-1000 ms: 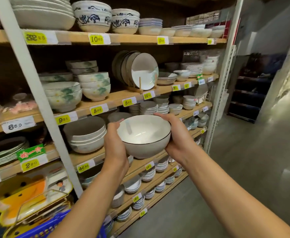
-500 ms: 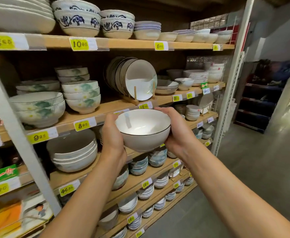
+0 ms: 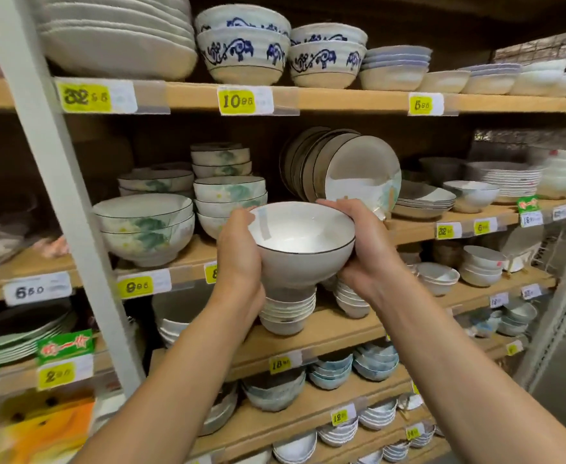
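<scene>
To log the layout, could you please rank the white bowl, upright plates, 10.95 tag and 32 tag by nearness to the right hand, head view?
1. white bowl: held by the right hand, touching it.
2. upright plates: just above it.
3. 10.95 tag: higher, to the left.
4. 32 tag: far upper left.

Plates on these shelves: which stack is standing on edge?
The dark-rimmed plates on the second shelf from the top, just behind the held bowl. They stand on edge; the other plate stacks lie flat.
</scene>
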A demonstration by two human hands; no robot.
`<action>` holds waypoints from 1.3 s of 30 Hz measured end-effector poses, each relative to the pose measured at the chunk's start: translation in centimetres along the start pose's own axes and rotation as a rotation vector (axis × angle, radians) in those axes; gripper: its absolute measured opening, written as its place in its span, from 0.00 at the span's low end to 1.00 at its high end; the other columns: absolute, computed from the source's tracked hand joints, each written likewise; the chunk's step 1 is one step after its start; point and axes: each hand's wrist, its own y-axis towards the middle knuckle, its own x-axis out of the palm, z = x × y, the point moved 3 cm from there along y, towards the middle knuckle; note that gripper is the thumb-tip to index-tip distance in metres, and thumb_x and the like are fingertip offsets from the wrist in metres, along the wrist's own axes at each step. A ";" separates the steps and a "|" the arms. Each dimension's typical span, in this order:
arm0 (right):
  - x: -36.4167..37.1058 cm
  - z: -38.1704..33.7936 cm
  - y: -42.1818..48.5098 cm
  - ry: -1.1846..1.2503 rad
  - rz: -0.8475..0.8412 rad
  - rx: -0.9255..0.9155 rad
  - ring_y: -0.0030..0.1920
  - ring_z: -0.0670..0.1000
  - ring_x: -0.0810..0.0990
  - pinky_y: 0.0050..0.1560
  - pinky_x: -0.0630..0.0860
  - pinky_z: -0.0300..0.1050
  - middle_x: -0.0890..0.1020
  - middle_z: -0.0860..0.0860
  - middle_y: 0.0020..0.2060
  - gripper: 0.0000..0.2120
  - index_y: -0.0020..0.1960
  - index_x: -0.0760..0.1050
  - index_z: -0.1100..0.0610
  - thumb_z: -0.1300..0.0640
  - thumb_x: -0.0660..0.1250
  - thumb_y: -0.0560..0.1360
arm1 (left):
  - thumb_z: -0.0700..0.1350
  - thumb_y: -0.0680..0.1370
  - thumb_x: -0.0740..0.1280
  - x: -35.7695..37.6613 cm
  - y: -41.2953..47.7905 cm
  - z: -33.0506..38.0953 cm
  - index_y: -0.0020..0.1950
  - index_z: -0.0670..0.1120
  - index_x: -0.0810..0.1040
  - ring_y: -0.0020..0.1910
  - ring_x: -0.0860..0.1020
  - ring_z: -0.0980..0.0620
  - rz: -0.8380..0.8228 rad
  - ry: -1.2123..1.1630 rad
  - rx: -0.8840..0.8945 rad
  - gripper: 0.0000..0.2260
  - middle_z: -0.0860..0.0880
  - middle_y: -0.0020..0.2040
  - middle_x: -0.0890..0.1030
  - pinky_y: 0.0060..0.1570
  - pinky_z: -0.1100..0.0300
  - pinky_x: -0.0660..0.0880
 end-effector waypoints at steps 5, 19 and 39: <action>2.4 0.7 3.7 -0.008 -0.097 0.048 0.46 0.55 0.83 0.45 0.77 0.47 0.86 0.53 0.45 0.16 0.56 0.81 0.57 0.50 0.60 0.77 | 0.43 0.75 0.57 -0.9 1.8 1.1 0.44 0.51 0.80 0.30 0.81 0.56 0.115 0.020 0.013 0.11 0.55 0.32 0.83 0.30 0.61 0.75; 4.5 -0.6 9.9 -0.014 -0.411 0.088 0.44 0.49 0.82 0.44 0.76 0.43 0.85 0.51 0.44 0.16 0.53 0.81 0.56 0.47 0.60 0.78 | 0.38 0.71 0.54 -0.1 6.0 3.3 0.52 0.41 0.73 0.45 0.77 0.41 0.263 -0.007 -0.017 0.14 0.40 0.52 0.79 0.41 0.54 0.75; 1.5 -1.6 12.0 0.223 -0.294 0.219 0.44 0.55 0.81 0.39 0.81 0.48 0.81 0.55 0.46 0.17 0.58 0.79 0.56 0.54 0.59 0.74 | 0.59 0.74 0.62 5.2 4.1 -1.4 0.65 0.48 0.73 0.55 0.79 0.51 0.256 0.098 0.298 0.24 0.49 0.56 0.82 0.55 0.53 0.75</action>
